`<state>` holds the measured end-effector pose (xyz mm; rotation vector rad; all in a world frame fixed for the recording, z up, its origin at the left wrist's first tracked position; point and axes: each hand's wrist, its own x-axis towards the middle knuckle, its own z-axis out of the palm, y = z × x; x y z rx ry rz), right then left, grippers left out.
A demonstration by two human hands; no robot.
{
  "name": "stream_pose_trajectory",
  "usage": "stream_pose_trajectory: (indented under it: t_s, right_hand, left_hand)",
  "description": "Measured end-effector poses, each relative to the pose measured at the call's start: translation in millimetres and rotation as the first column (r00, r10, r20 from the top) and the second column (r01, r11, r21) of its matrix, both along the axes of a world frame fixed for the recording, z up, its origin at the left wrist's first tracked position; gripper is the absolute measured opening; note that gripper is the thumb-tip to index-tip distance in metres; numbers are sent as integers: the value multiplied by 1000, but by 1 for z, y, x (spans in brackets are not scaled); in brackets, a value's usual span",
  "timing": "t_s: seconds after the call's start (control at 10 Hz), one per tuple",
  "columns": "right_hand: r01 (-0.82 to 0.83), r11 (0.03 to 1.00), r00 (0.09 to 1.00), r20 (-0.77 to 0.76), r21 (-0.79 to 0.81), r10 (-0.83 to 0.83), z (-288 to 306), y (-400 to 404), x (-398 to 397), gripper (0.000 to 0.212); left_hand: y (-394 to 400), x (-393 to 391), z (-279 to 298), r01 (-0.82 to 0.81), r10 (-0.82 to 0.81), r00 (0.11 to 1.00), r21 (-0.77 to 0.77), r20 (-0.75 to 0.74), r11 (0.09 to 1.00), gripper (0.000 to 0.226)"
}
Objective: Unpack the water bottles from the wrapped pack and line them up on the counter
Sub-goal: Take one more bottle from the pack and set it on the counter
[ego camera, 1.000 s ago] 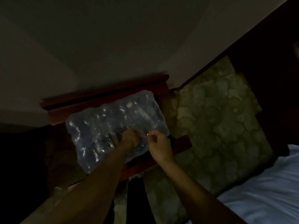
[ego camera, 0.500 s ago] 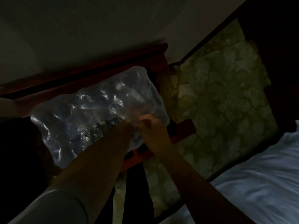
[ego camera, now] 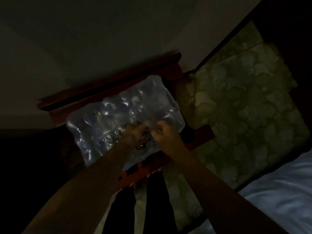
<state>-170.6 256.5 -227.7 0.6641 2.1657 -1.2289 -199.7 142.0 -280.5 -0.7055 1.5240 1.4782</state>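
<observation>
From the head camera, in very dim light, the wrapped pack [ego camera: 125,120] of water bottles lies on a dark red wooden counter [ego camera: 200,134], a little to 10 o'clock of the frame's centre, its long side running from 8 o'clock to 2 o'clock. Clear plastic film covers the whole top of the pack, and the rounded bottle tops show only as glinting bumps beneath it; single bottles cannot be made out. Both bare forearms reach up from the 6 o'clock edge and meet at the pack's near edge. The left hand [ego camera: 135,132] sits on the film, its fingers curled and pinched onto the wrap near a dark gap where the plastic looks torn, though how far it is opened is too dark to tell. The right hand [ego camera: 163,132] lies just beside it at 3 o'clock, closed in a fist with the film gathered between fingers and thumb. The two hands nearly touch. A raised wooden back rail [ego camera: 109,85] runs behind the pack at 12 o'clock, against a plain wall [ego camera: 101,31]. Patterned green floor [ego camera: 244,115] fills the 3 o'clock side, pale bedding [ego camera: 278,191] shows at 4 o'clock, and the person's dark trouser legs [ego camera: 155,203] stand at 6 o'clock.
</observation>
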Motion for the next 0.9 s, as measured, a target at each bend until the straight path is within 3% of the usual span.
stream_pose_trajectory:
  t_s: [0.3, 0.5, 0.6, 0.8, 0.9]
  right_hand:
    - [165, 982, 985, 74, -93, -158, 0, -35, 8, 53]
    - [279, 956, 948, 182, -85, -260, 17, -39, 13, 58]
    - [292, 951, 942, 203, -101, -267, 30, -42, 15, 52]
    - [420, 893, 858, 390, -159, -334, 80, -54, 12, 33]
    - [339, 916, 884, 405, -213, -234, 106, -52, 17, 35]
  left_hand:
    - [-32, 11, 58, -175, 161, 978, 106, 130, 979, 25]
    - [-51, 26, 81, -192, 175, 978, 167, 113, 967, 43]
    - [-57, 36, 94, -156, 147, 986, 149, 72, 976, 48]
    - [-57, 50, 126, -158, 156, 987, 246, 25, 956, 46]
    - [-62, 55, 143, -165, 175, 985, 299, -6, 940, 47]
